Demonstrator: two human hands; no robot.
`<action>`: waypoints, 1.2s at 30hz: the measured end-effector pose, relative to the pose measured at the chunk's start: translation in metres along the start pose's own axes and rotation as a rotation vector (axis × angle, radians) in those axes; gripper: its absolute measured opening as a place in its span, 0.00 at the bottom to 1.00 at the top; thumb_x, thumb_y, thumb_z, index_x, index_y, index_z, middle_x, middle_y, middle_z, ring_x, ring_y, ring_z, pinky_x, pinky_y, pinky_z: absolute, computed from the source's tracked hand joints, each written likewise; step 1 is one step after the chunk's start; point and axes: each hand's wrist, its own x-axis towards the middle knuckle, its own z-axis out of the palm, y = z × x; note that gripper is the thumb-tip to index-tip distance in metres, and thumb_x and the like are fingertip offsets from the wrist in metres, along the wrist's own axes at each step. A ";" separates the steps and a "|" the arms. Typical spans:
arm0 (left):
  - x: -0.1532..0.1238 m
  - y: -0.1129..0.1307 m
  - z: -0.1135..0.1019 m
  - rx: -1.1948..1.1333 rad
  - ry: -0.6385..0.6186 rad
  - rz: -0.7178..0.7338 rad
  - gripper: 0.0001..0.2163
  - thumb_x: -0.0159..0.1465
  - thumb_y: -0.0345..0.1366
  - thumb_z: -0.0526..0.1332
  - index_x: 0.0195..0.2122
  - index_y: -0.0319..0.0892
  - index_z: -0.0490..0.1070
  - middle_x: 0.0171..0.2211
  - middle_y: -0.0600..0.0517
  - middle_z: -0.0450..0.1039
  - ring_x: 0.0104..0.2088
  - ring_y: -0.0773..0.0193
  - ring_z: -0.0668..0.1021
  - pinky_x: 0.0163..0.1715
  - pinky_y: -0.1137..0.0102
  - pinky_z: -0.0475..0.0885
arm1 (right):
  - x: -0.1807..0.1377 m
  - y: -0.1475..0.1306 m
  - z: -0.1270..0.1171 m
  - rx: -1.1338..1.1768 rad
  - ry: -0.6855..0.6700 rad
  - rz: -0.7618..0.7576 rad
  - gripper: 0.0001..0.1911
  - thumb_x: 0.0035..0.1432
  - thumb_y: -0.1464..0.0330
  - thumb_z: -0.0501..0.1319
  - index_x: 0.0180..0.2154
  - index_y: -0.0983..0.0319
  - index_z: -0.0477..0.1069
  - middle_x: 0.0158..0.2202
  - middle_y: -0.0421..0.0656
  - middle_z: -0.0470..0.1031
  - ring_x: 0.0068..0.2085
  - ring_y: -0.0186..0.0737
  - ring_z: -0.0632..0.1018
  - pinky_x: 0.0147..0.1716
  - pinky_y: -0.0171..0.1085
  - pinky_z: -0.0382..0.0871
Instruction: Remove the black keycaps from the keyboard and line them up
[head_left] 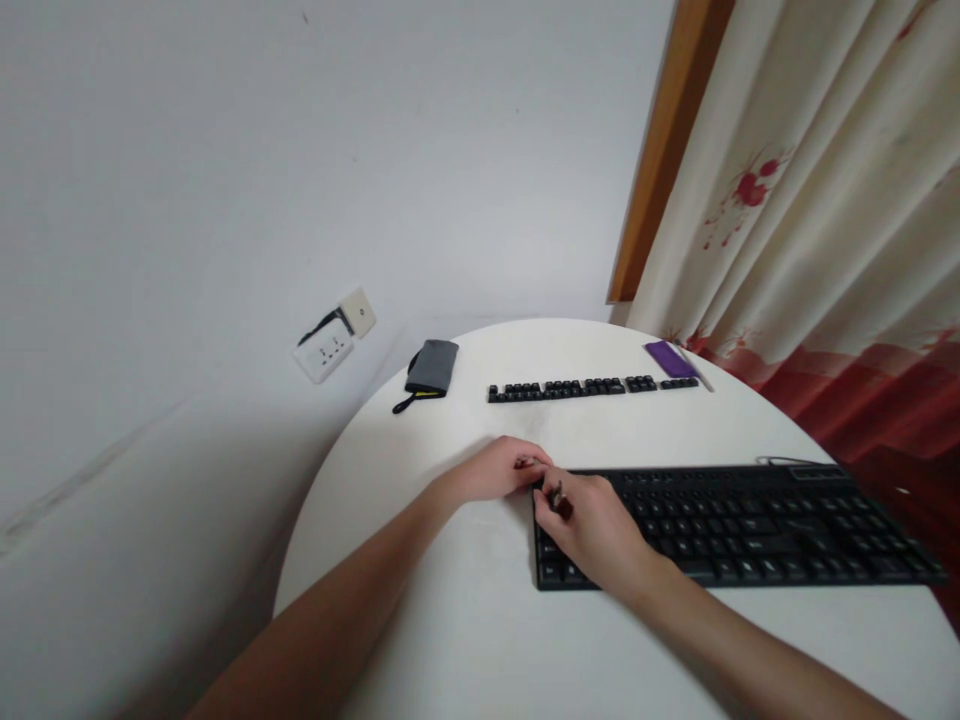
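Observation:
A black keyboard lies on the round white table. My left hand rests at the keyboard's top left corner with its fingers curled, pinching something small that I cannot make out. My right hand lies over the keyboard's left end, closed on a small dark tool held near the left hand's fingertips. A row of removed black keycaps is laid out farther back on the table.
A grey pouch with a black strap lies at the table's back left. A purple flat item and a thin stick sit at the back right near the curtain. A wall socket is behind the table.

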 end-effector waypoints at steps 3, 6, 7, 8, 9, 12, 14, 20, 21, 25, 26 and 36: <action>0.001 -0.001 0.000 0.005 -0.014 0.012 0.11 0.65 0.35 0.58 0.41 0.39 0.79 0.30 0.52 0.78 0.29 0.66 0.74 0.29 0.75 0.66 | 0.001 0.005 -0.004 0.064 -0.019 0.086 0.10 0.63 0.69 0.54 0.28 0.59 0.65 0.20 0.37 0.69 0.22 0.34 0.70 0.26 0.33 0.59; 0.001 -0.004 0.001 0.004 -0.024 0.026 0.12 0.65 0.36 0.57 0.41 0.39 0.79 0.31 0.51 0.78 0.29 0.67 0.74 0.29 0.75 0.66 | -0.001 0.010 -0.005 0.206 -0.014 0.141 0.10 0.64 0.68 0.54 0.28 0.59 0.64 0.21 0.36 0.68 0.22 0.34 0.70 0.25 0.32 0.61; 0.001 -0.005 0.002 0.002 -0.028 0.020 0.12 0.65 0.36 0.57 0.40 0.38 0.79 0.30 0.52 0.77 0.28 0.67 0.73 0.29 0.75 0.65 | -0.002 0.012 -0.005 0.263 -0.016 0.163 0.11 0.65 0.67 0.54 0.28 0.59 0.64 0.21 0.36 0.68 0.21 0.33 0.70 0.24 0.32 0.61; 0.001 -0.006 0.002 -0.004 -0.031 0.013 0.12 0.65 0.37 0.57 0.40 0.38 0.79 0.28 0.52 0.76 0.27 0.68 0.72 0.28 0.75 0.64 | -0.003 0.013 -0.005 0.327 -0.020 0.194 0.11 0.65 0.66 0.54 0.28 0.59 0.63 0.20 0.36 0.67 0.20 0.32 0.69 0.22 0.31 0.61; 0.001 -0.007 0.002 -0.013 -0.031 0.008 0.12 0.65 0.37 0.57 0.39 0.38 0.79 0.27 0.53 0.75 0.26 0.68 0.72 0.26 0.76 0.64 | -0.003 0.015 -0.004 0.401 -0.024 0.233 0.12 0.66 0.65 0.54 0.29 0.59 0.63 0.20 0.35 0.67 0.19 0.31 0.69 0.20 0.31 0.60; 0.002 -0.009 0.003 -0.053 -0.029 0.018 0.11 0.65 0.36 0.57 0.36 0.37 0.79 0.26 0.53 0.75 0.26 0.68 0.72 0.26 0.75 0.64 | -0.003 0.021 -0.004 0.616 -0.024 0.338 0.14 0.66 0.60 0.55 0.29 0.59 0.61 0.20 0.35 0.69 0.15 0.30 0.67 0.15 0.29 0.57; 0.003 -0.008 0.003 -0.091 -0.002 0.034 0.10 0.64 0.34 0.58 0.36 0.38 0.79 0.29 0.52 0.78 0.29 0.66 0.75 0.30 0.74 0.67 | -0.002 0.024 -0.007 0.709 0.013 0.359 0.15 0.65 0.59 0.57 0.29 0.59 0.61 0.20 0.35 0.71 0.15 0.29 0.68 0.14 0.28 0.57; 0.003 0.009 0.010 -0.101 0.402 0.156 0.13 0.69 0.39 0.55 0.44 0.40 0.77 0.41 0.47 0.80 0.40 0.61 0.78 0.40 0.69 0.71 | 0.005 0.034 -0.029 0.744 0.270 0.267 0.14 0.63 0.59 0.61 0.31 0.60 0.65 0.24 0.38 0.75 0.18 0.31 0.73 0.15 0.28 0.60; 0.002 0.012 0.014 -0.115 0.407 0.177 0.13 0.69 0.39 0.55 0.48 0.40 0.75 0.43 0.47 0.79 0.40 0.61 0.78 0.40 0.69 0.72 | 0.006 0.036 -0.032 0.731 0.305 0.243 0.13 0.63 0.59 0.61 0.32 0.60 0.66 0.24 0.39 0.75 0.19 0.31 0.73 0.16 0.29 0.61; -0.001 0.018 0.025 -0.067 0.393 0.275 0.18 0.67 0.38 0.61 0.57 0.44 0.70 0.49 0.46 0.76 0.46 0.59 0.77 0.47 0.65 0.72 | 0.007 0.046 -0.035 0.730 0.295 0.185 0.10 0.64 0.60 0.61 0.36 0.61 0.70 0.26 0.39 0.76 0.23 0.33 0.76 0.19 0.31 0.65; -0.001 0.018 0.027 -0.029 0.390 0.307 0.17 0.66 0.38 0.62 0.56 0.44 0.70 0.49 0.46 0.76 0.48 0.58 0.76 0.50 0.63 0.71 | 0.006 0.048 -0.034 0.735 0.268 0.175 0.10 0.64 0.60 0.61 0.38 0.61 0.71 0.27 0.40 0.76 0.24 0.33 0.76 0.20 0.31 0.66; 0.002 0.017 0.032 -0.066 0.441 0.349 0.12 0.60 0.33 0.69 0.45 0.42 0.76 0.42 0.48 0.78 0.44 0.59 0.77 0.49 0.62 0.72 | 0.006 0.051 -0.034 0.490 0.204 -0.019 0.08 0.65 0.65 0.60 0.38 0.60 0.76 0.37 0.44 0.77 0.40 0.39 0.77 0.43 0.40 0.72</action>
